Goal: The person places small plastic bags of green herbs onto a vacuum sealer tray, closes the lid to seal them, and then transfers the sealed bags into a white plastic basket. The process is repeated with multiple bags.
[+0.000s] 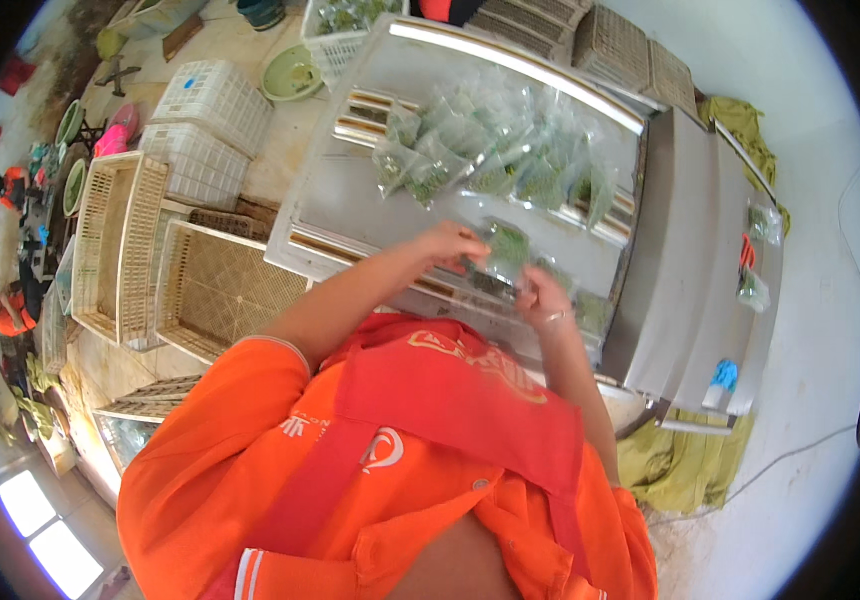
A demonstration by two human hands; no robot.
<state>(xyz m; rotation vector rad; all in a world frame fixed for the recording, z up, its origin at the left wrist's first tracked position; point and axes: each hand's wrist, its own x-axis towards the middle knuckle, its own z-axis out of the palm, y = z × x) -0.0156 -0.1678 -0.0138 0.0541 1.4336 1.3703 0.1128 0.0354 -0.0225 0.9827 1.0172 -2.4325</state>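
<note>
My left hand and my right hand hold a clear plastic bag of green leaves by its two sides. The bag is over the near part of a stainless steel tray-like bed, which has sealing bars and looks like a vacuum packing machine. Under and beside my right hand lie more filled bags, partly hidden by hand and wrist. Farther back on the bed, many clear bags of greens lie overlapping in a heap. Motion blurs my fingers slightly.
A sloping steel lid or panel rises at the right, bearing red-handled scissors, small filled bags and a blue-and-white object. Plastic crates stand at the left on the floor. Other people are far left.
</note>
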